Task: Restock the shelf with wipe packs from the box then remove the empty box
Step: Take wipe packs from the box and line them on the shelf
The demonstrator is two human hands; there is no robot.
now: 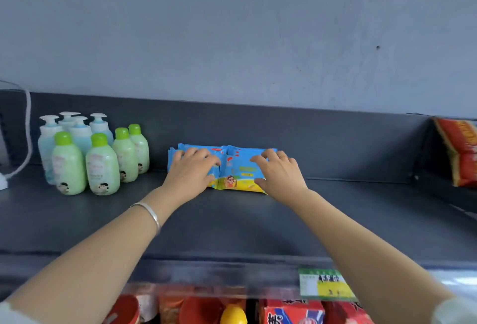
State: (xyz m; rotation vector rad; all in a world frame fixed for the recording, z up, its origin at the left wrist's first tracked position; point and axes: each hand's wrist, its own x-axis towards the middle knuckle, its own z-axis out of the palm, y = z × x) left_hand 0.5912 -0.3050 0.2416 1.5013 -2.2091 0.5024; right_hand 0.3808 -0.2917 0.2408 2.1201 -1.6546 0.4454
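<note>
The left hand (pixel 192 168) and right hand (pixel 280 173) press blue-and-yellow plastic wipe packs (pixel 236 171) on a dark grey shelf (pixel 232 220). Both grips are open, fingers spread.

Both forearms bare up to pale whitish fabric cuffs, both blurred: left sleeve (pixel 10 316) at the bottom-left corner, right sleeve (pixel 456 310) at bottom-right. Thin plain silver-coloured metal bangle (pixel 149 214) round the left wrist, smooth w/ a bright sheen. The right hand (pixel 280 173) wears a slim gold-toned ring (pixel 282 155) on one finger, detail too small to tell. The left hand (pixel 192 171) is bare.
</note>
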